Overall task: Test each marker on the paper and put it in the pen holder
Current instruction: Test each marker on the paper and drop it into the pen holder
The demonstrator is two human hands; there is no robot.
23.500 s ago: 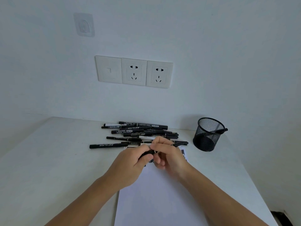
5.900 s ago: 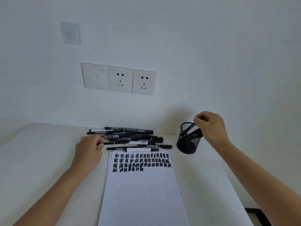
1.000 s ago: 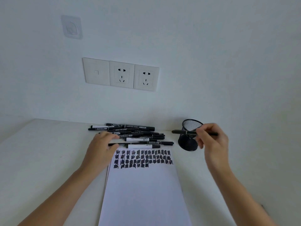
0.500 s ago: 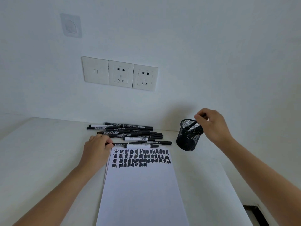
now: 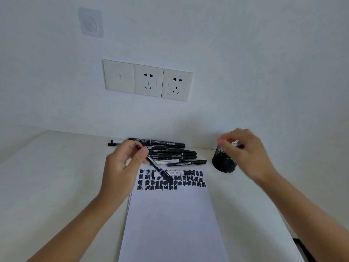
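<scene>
The black marker [image 5: 158,168] you hold slants down to the right, its lower end over the scribbled rows at the top of the paper [image 5: 171,214]. Your left grip [image 5: 124,163] pinches its upper end between thumb and fingers. Behind it, the remaining markers [image 5: 170,154] lie heaped on the desk [image 5: 52,176] near the wall. Your right grip [image 5: 243,150] is blurred in front of the mesh pen holder [image 5: 222,163]; I cannot tell whether it is closed or holds anything.
</scene>
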